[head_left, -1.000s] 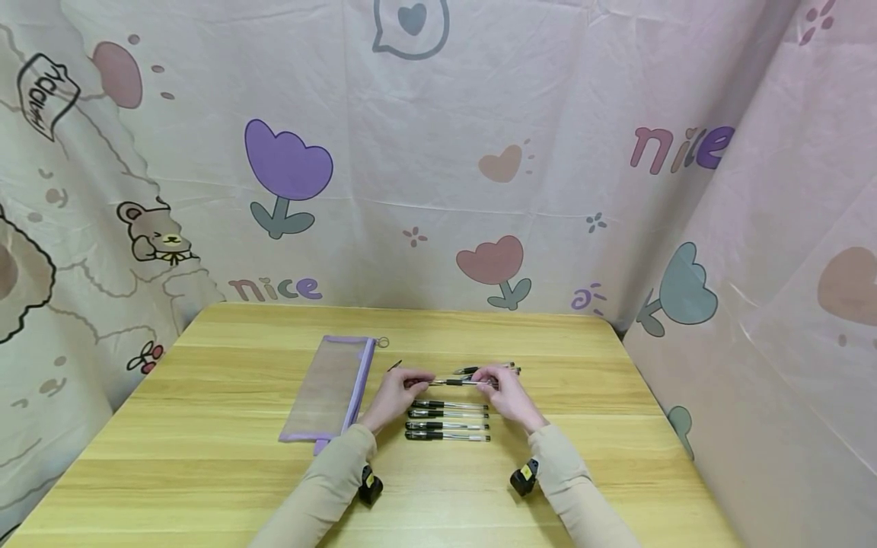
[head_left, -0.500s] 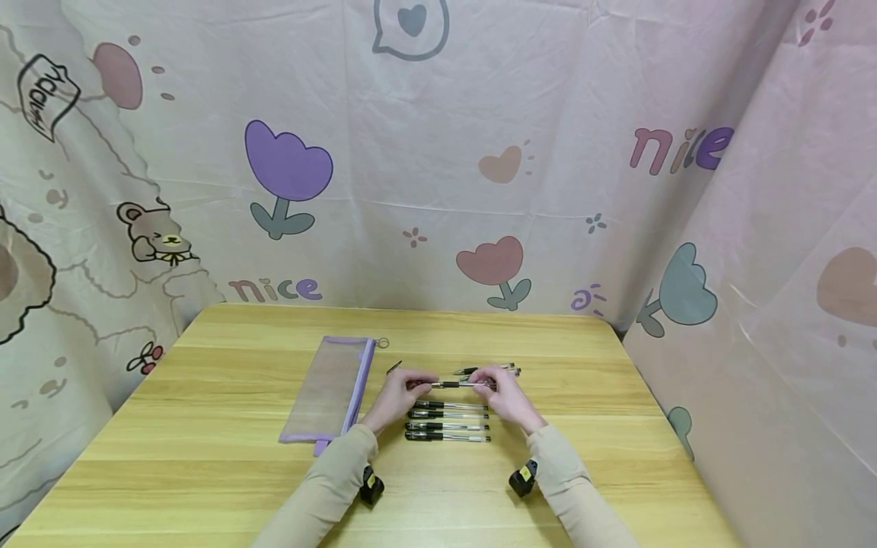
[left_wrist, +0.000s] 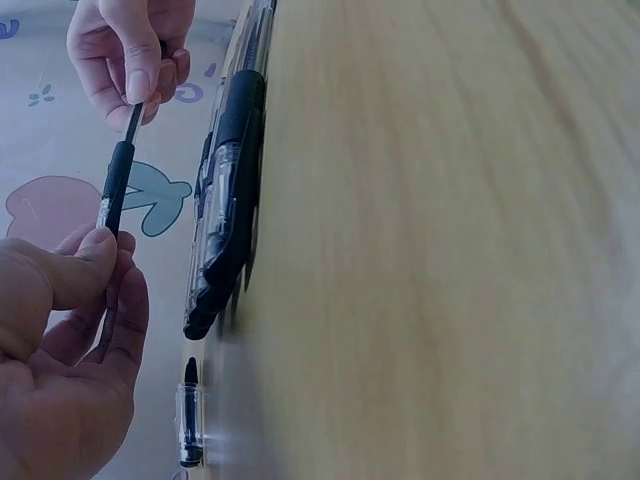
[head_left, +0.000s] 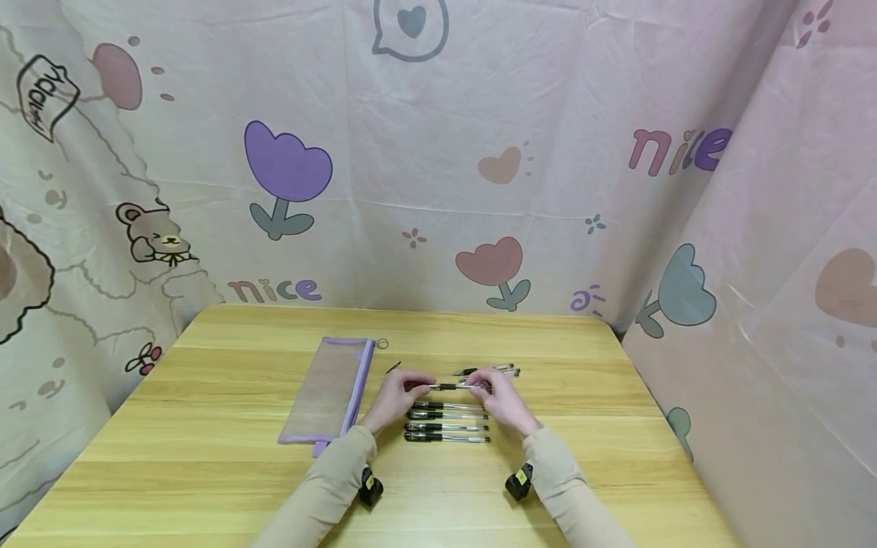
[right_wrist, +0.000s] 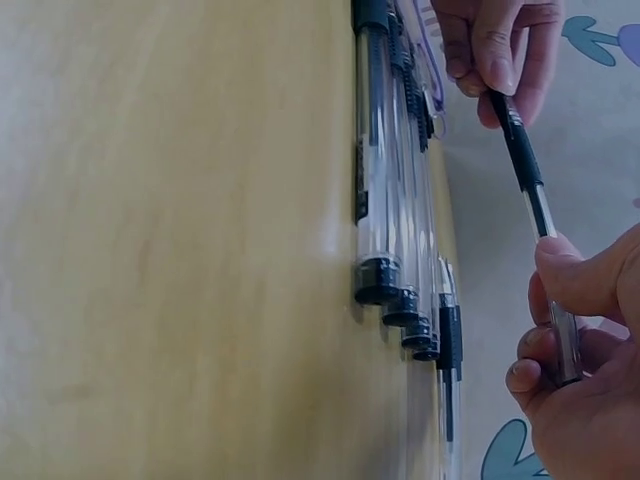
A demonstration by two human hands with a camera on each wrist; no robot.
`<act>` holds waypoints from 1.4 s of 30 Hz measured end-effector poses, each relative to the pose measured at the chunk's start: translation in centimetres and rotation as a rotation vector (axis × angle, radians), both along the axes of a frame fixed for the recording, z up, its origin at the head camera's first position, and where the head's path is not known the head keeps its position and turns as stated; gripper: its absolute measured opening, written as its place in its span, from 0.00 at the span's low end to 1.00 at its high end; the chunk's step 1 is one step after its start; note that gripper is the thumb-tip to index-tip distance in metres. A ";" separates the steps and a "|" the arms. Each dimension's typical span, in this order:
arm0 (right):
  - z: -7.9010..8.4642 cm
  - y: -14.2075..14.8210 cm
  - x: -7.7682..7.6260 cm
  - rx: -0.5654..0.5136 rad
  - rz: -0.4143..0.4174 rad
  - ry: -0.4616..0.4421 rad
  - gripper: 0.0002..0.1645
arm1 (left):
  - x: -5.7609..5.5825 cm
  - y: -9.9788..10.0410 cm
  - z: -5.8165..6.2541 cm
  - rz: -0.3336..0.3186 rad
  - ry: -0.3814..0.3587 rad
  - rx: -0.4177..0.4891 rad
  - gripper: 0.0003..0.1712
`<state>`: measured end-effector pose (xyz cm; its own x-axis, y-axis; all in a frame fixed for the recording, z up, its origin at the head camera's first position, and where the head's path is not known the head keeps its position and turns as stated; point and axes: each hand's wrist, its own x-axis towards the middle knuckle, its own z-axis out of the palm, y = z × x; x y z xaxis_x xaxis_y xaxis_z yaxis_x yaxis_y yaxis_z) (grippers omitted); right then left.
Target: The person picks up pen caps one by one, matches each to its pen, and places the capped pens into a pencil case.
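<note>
Both hands hold one gel pen (head_left: 448,387) level above the table, behind a row of several black-and-clear gel pens (head_left: 426,437). My left hand (head_left: 396,398) pinches its front end between thumb and fingers, covering the tip. In the left wrist view, the black grip of the pen (left_wrist: 118,180) runs out from that pinch. My right hand (head_left: 503,399) grips the clear barrel near the back end, seen close in the right wrist view, where the barrel end (right_wrist: 567,355) shows among the fingers.
Left of the hands lies a mesh zip pouch (head_left: 322,392) with purple edging and a metal ring (head_left: 382,344). A small pen cap (left_wrist: 190,425) lies beyond the left hand. More pens (head_left: 503,367) lie behind the right hand. A printed curtain (head_left: 411,190) borders the table.
My right hand has shifted slightly left with the pen, bringing the hands closer together. The pen tip, visible earlier, is now hidden at the left fingers.
</note>
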<state>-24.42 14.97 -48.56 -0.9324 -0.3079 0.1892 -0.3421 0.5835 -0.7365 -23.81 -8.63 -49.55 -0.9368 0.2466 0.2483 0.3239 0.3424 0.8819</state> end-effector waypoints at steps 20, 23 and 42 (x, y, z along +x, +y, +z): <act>0.2 -0.1 0.0 -0.014 -0.020 0.003 0.08 | 0.2 0.5 -0.4 0.040 0.053 0.024 0.10; 0.3 -0.2 0.1 -0.025 -0.021 -0.007 0.08 | 0.2 0.4 -0.6 0.031 0.102 0.011 0.11; 0.8 0.3 0.2 -0.067 -0.022 -0.079 0.08 | 0.6 0.8 0.2 0.065 0.123 -0.043 0.11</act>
